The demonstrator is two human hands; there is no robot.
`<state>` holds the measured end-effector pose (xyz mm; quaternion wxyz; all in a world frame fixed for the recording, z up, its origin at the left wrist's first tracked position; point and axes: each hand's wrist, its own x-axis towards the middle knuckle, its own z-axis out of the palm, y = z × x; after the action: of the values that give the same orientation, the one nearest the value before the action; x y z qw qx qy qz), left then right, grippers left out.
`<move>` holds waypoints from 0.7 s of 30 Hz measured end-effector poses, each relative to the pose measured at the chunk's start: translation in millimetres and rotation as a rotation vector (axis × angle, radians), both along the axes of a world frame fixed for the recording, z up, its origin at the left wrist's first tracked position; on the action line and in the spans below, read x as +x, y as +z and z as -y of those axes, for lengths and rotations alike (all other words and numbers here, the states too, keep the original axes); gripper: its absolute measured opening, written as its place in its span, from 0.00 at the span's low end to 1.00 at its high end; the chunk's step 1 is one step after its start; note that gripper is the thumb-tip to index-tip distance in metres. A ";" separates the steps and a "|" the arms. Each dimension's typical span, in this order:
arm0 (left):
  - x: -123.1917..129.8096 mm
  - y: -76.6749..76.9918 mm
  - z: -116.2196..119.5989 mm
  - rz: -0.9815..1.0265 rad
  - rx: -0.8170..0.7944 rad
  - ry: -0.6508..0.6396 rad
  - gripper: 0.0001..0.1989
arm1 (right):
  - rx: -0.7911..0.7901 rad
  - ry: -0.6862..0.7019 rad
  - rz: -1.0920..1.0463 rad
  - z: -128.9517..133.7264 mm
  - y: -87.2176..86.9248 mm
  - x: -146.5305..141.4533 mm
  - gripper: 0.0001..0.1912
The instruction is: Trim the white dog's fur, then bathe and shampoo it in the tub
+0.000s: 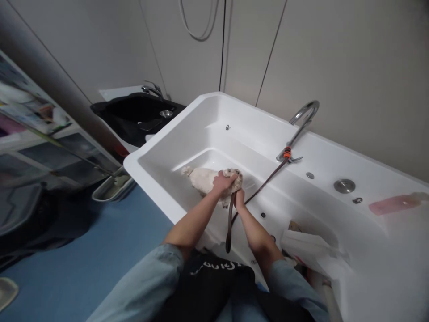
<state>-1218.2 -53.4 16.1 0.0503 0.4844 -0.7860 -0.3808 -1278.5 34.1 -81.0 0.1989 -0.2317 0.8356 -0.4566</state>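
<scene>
A small, wet, cream-white dog (203,180) stands in the white tub (187,147), its head toward the right. My left hand (222,183) rests over its neck and the side of its head, gripping the fur. Below the dog's head, my right hand (239,199) is closed around the end of a brown hose (229,223); the fingers are partly hidden. The hose dips in a loop toward me, then rises to the chrome faucet (305,115) on the tub's back ledge. An orange-and-black band wraps the hose near the faucet.
A pink bottle (392,204) lies on the right ledge. White containers (304,243) sit in the tub's near right. Beyond the left end is a black basin (130,116). Shelves (50,120) and a litter-tray-like bin (113,188) stand at left on the blue floor.
</scene>
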 end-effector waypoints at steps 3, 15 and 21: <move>7.9 13.8 4.3 0.000 -0.133 -0.198 0.44 | -0.046 -0.048 0.026 -3.9 -0.8 -0.1 0.15; -22.2 15.4 20.8 0.006 -0.145 -0.463 0.32 | -0.380 -0.264 0.027 21.7 42.9 14.7 0.22; -17.6 4.5 45.3 -0.150 -0.008 -0.586 0.27 | -0.346 -0.242 -0.039 20.9 52.9 13.2 0.17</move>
<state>-1235.8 -98.7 20.6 -0.0016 0.2072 -0.8879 -0.4108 -1265.3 13.3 -28.0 0.0835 -0.1693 0.7701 -0.6093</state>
